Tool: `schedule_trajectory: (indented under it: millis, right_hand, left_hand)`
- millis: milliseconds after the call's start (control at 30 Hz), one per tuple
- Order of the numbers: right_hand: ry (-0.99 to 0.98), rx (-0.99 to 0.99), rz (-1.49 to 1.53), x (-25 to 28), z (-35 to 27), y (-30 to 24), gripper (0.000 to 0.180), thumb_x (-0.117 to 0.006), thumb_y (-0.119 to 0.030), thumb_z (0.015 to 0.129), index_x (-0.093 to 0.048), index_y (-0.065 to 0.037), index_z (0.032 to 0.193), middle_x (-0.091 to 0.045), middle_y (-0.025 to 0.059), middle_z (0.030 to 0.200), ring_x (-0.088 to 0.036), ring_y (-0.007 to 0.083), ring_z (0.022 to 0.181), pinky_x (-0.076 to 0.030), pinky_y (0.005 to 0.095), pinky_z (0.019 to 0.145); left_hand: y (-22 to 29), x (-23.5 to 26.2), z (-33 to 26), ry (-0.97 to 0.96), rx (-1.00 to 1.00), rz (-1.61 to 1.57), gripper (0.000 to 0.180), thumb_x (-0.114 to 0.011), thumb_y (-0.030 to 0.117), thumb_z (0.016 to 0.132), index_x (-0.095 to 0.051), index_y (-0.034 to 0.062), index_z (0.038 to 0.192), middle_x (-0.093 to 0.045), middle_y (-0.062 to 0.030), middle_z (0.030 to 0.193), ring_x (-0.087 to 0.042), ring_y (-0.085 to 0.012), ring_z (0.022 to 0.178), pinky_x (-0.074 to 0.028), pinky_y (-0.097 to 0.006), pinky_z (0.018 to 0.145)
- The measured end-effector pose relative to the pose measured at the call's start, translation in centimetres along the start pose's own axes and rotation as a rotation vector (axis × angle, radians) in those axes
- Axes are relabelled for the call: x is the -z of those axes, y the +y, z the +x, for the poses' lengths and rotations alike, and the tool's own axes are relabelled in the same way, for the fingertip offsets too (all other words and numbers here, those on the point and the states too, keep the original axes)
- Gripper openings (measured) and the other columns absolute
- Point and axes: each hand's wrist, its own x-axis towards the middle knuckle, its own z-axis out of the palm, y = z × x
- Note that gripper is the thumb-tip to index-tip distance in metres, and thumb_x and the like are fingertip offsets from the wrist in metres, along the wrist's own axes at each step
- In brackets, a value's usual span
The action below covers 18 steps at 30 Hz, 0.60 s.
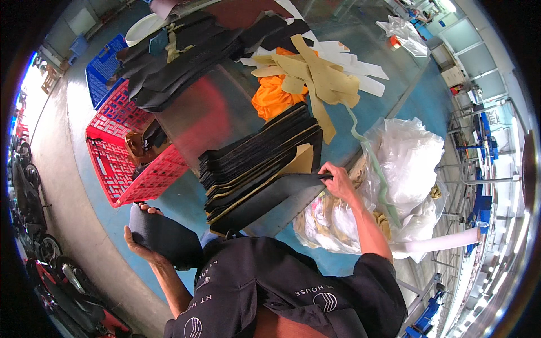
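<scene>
My left hand (pixel 142 249) is closed around a folded bundle of black sheet material (pixel 167 235), held off the table's near left corner. The thumb lies along its near side and the fingertips curl over the far edge. My right hand (pixel 340 183) pinches the right end of a long black cut piece (pixel 279 190) at the near side of a stack. That stack (pixel 253 155) holds many flat black strips with pale edges showing between some layers. A tan card piece (pixel 300 159) sticks up near its right end, close to my right hand.
A red plastic basket (pixel 107 173) with items inside stands left of the stack, a blue basket (pixel 105 70) behind it. Black pieces (pixel 186 67) lie at the back. Tan card strips (pixel 315 73) overlap an orange cloth (pixel 273 97). Clear plastic bags (pixel 403 163) sit at the right.
</scene>
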Motion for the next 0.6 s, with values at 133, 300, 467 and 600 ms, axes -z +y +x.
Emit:
schedule_trajectory:
  millis: [133,300,467,600]
  right_hand:
    - [-0.015,-0.084,0.075,0.9,-3.5,-4.7,0.019,-0.058,0.008,0.076,-0.054,-0.002,0.093,-0.063,0.0141,0.078,-0.064,0.0296,0.072,-0.048,0.0348,0.065]
    - [-0.009,0.039,0.07,3.3,-5.3,-10.9,0.021,-0.06,0.004,0.078,-0.053,-0.006,0.094,-0.064,0.015,0.075,-0.066,0.0363,0.072,-0.049,0.0394,0.061]
    - [-0.062,0.227,0.209,8.5,-5.1,-17.6,0.027,-0.058,0.011,0.075,-0.059,-0.006,0.096,-0.068,0.0114,0.083,-0.068,0.027,0.072,-0.05,0.0348,0.062]
    - [-0.016,0.137,0.401,13.1,-4.9,-20.3,0.084,-0.06,-0.081,0.063,-0.062,-0.003,0.094,-0.067,0.0049,0.085,-0.066,0.0151,0.082,-0.051,0.0293,0.067]
  left_hand:
    - [0.0,0.2,-0.1,-0.001,0.011,-0.009,0.063,-0.065,0.032,0.081,-0.04,-0.006,0.125,-0.054,-0.0176,0.113,-0.055,-0.0298,0.102,-0.041,-0.042,0.1]
    - [-0.3,-0.5,0.0,-0.067,0.059,-0.041,0.063,-0.064,0.031,0.082,-0.038,-0.0064,0.127,-0.053,-0.0182,0.114,-0.054,-0.0312,0.104,-0.04,-0.043,0.101]
    - [0.3,-0.5,-0.1,-0.074,0.051,-0.033,0.065,-0.064,0.032,0.081,-0.039,-0.006,0.127,-0.054,-0.0176,0.114,-0.054,-0.0314,0.104,-0.041,-0.044,0.1]
    - [1.1,-0.7,-0.8,-0.068,0.032,-0.031,0.064,-0.062,0.033,0.082,-0.041,-0.007,0.127,-0.054,-0.0177,0.114,-0.054,-0.0314,0.105,-0.041,-0.044,0.1]
